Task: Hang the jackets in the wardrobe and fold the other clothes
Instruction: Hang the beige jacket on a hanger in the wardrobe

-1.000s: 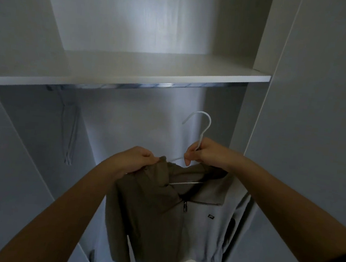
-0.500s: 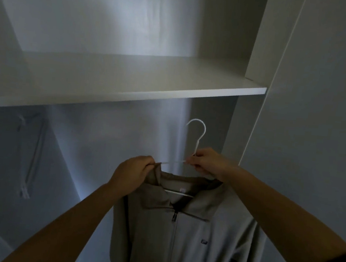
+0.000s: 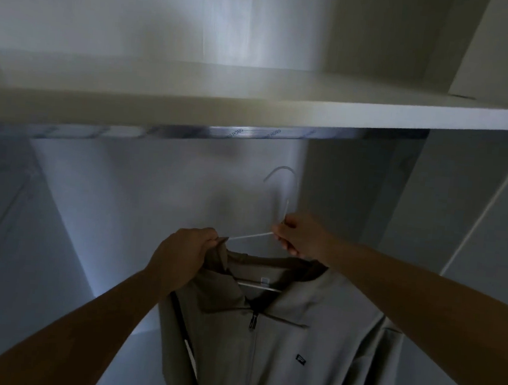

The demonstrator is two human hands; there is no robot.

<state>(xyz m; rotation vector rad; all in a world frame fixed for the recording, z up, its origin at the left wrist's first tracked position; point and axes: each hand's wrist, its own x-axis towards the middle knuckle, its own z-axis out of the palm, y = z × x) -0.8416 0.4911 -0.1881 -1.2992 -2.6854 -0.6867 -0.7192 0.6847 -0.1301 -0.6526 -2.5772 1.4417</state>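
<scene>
A beige zip jacket hangs on a white wire hanger inside the open wardrobe. My left hand grips the jacket's left shoulder and collar together with the hanger's arm. My right hand pinches the hanger at the base of its hook. The hook points up, a short way below the shiny metal rail and apart from it. The jacket's lower part runs out of view at the bottom.
A white shelf lies just above the rail. The wardrobe's right side panel stands close to my right arm. A pale back wall is behind the hanger. The left part of the wardrobe is dim.
The view has shifted so the rail shows under the shelf again. Both hands still hold the hanger and jacket, which now sit closer under the rail.
</scene>
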